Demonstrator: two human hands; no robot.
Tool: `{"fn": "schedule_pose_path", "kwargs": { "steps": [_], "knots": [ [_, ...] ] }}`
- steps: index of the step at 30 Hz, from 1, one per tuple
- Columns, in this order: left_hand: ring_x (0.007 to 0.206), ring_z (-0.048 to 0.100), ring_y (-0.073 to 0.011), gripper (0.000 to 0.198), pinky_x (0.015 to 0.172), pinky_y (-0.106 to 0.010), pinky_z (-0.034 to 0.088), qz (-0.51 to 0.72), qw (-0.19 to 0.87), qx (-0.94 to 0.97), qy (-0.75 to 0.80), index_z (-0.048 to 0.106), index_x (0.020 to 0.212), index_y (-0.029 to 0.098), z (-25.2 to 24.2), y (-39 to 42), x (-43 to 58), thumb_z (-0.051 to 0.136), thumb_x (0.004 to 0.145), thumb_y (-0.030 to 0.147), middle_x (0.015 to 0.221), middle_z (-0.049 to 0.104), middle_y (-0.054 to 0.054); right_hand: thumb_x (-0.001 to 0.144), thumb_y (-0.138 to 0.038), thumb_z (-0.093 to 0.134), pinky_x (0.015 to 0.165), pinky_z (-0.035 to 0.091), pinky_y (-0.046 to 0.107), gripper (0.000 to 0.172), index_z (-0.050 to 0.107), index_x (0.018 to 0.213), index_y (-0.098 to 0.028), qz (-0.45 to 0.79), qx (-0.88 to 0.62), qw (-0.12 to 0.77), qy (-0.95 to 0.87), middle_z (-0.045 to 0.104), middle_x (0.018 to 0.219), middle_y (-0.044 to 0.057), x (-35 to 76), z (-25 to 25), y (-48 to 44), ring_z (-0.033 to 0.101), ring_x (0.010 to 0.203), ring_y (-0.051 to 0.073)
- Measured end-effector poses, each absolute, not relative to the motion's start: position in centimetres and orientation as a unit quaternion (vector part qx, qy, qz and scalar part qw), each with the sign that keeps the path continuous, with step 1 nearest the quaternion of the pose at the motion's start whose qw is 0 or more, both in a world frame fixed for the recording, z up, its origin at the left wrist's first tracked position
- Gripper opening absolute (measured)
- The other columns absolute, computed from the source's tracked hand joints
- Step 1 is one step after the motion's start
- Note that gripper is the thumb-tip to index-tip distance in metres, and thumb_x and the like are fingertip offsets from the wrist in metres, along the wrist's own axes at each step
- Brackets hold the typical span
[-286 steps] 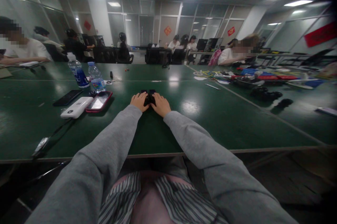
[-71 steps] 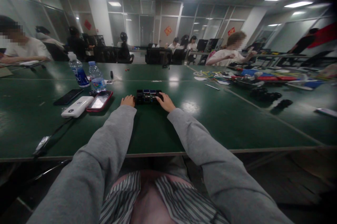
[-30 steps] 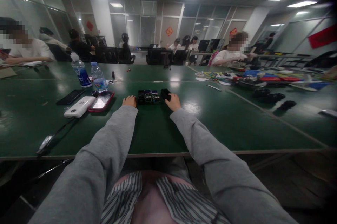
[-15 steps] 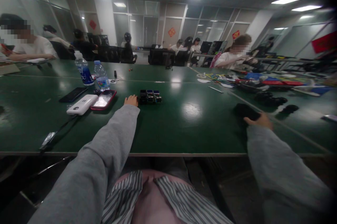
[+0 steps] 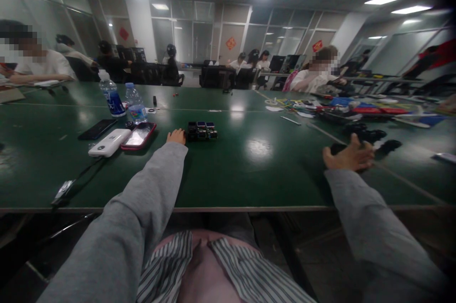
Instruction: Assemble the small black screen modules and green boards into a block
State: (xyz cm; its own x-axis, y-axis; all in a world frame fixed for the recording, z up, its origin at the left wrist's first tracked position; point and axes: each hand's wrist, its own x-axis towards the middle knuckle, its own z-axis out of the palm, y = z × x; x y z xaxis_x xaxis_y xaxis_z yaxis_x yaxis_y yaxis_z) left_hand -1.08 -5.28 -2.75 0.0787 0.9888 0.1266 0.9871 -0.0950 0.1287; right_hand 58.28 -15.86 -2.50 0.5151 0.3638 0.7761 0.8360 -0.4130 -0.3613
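Note:
My left hand (image 5: 176,136) lies on the green table with its fingers loosely stretched out. It is at the left end of a tight row of small black electronic modules (image 5: 202,131), some with little screens on top. Whether the fingertips touch the row, I cannot tell. Far to the right, my right hand (image 5: 350,155) is open over the table, its fingers spread. A black object (image 5: 337,148) shows partly from under that hand; the rest is hidden, so its kind is unclear.
On the left are two bottles (image 5: 137,106), a red-edged phone (image 5: 139,136), a white power bank (image 5: 109,143) with a cable, and a black phone (image 5: 98,129). Black items (image 5: 365,132) and a pile of cables and tools (image 5: 356,109) are at right. A person (image 5: 309,77) sits beyond.
My right hand has spread its fingers and shifted over the black object, which is now mostly covered. My left hand and the module row stay as they were.

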Motion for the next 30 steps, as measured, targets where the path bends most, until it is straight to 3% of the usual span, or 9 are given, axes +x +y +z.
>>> {"fn": "schedule_pose_path", "kwargs": {
  "steps": [2,7,11,16,20,26,30],
  "knots": [
    [0.135,0.031,-0.0249,0.042,0.108,-0.049,0.029,0.09,0.005,0.733,0.674,0.043,0.134,0.022,-2.8,-5.2,-1.1,0.032,0.093,0.026,0.148,0.035,-0.007,0.069,-0.037,0.071,0.089,0.029,0.059,0.082,0.03,0.139,-0.022,-0.247,-0.774,0.384,-0.439,0.029,0.133,0.023,51.7,-1.8,-14.8,0.028,0.123,0.038],
    [0.135,0.031,-0.0246,0.041,0.107,-0.047,0.03,0.089,0.002,0.73,0.677,0.045,0.132,0.022,-2.9,-5.1,-1.0,0.032,0.093,0.025,0.147,0.036,-0.008,0.091,-0.038,0.045,0.093,0.04,0.043,0.04,0.046,0.127,-0.022,-0.13,-0.548,0.341,-0.753,0.047,0.12,0.012,33.1,-1.6,-13.0,0.045,0.112,0.026],
    [0.134,0.033,-0.0244,0.041,0.107,-0.047,0.03,0.091,-0.001,0.729,0.679,0.046,0.13,0.022,-3.0,-5.0,-1.0,0.028,0.095,0.028,0.147,0.037,-0.008,0.091,-0.037,0.047,0.094,0.042,0.041,0.038,0.049,0.126,-0.02,-0.077,-0.482,0.339,-0.804,0.047,0.121,0.012,24.5,-1.7,-11.2,0.047,0.11,0.026],
    [0.135,0.032,-0.0239,0.041,0.107,-0.047,0.03,0.094,0.001,0.728,0.679,0.047,0.13,0.022,-3.1,-5.0,-1.0,0.027,0.095,0.029,0.147,0.036,-0.007,0.08,-0.028,0.064,0.092,0.044,0.042,0.042,0.052,0.119,-0.02,-0.013,-0.482,0.331,-0.811,0.051,0.117,0.01,22.6,-1.8,-9.3,0.05,0.106,0.026],
    [0.135,0.031,-0.0238,0.041,0.108,-0.048,0.029,0.096,0.003,0.728,0.679,0.046,0.131,0.022,-3.1,-5.0,-1.0,0.027,0.095,0.029,0.148,0.036,-0.007,0.082,-0.026,0.061,0.09,0.044,0.038,0.031,0.053,0.111,-0.02,0.006,-0.495,0.347,-0.796,0.055,0.109,0.008,23.1,-2.1,-8.9,0.053,0.102,0.023],
    [0.135,0.032,-0.0237,0.042,0.107,-0.048,0.03,0.095,0.004,0.731,0.675,0.046,0.131,0.023,-2.8,-5.3,-1.0,0.027,0.094,0.028,0.148,0.036,-0.007,0.089,-0.038,0.051,0.084,0.046,0.039,0.027,0.052,0.108,-0.019,0.06,-0.539,0.375,-0.752,0.06,0.099,0.008,23.8,-3.2,-7.2,0.056,0.094,0.023],
    [0.134,0.032,-0.0247,0.042,0.107,-0.05,0.03,0.093,0.003,0.731,0.676,0.045,0.132,0.023,-2.7,-5.4,-1.0,0.029,0.094,0.028,0.147,0.036,-0.007,0.091,-0.038,0.047,0.088,0.045,0.042,0.023,0.055,0.102,-0.02,0.077,-0.547,0.38,-0.742,0.06,0.098,0.009,24.1,-3.6,-6.5,0.053,0.1,0.024]
  ]
}}
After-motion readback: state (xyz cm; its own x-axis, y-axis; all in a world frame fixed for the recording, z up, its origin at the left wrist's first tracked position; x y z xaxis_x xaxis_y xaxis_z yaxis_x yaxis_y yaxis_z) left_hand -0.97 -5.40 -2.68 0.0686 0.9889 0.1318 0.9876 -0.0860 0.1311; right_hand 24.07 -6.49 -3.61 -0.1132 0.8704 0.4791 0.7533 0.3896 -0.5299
